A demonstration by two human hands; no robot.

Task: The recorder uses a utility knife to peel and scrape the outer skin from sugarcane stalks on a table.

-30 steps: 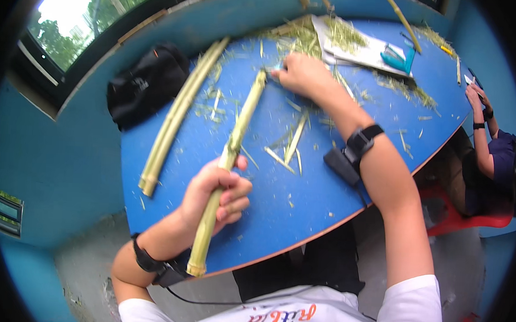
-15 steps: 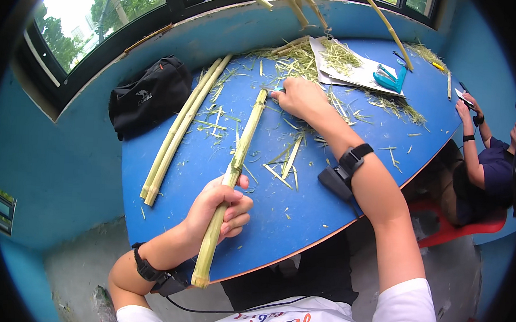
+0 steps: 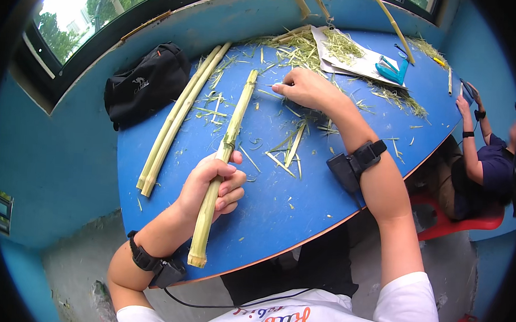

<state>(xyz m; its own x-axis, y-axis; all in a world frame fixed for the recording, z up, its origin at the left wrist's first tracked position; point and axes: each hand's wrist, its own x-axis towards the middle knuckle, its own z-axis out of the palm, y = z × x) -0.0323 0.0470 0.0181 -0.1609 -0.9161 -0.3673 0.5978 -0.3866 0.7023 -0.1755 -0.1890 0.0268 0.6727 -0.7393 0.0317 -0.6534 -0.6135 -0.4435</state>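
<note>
My left hand is wrapped round a pale green bamboo stick with scraped skin. The stick slants from the table's near edge up toward the middle, one node just above my fist. Off to the right of its far end, apart from it, my right hand is closed. A small blade-like tool pokes out of that fist; most of it is hidden. Thin green shavings lie on the blue table below my right hand. Two longer bamboo poles rest side by side to the left.
A black bag sits at the far left beside the wall. At the back, shavings are heaped around white paper with a teal tool on it. Another bamboo pole leans near the window. A person sits at the right end.
The bamboo stick has shifted slightly up and left with my left hand, its far end higher. My right hand has moved slightly away from the stick's end.
</note>
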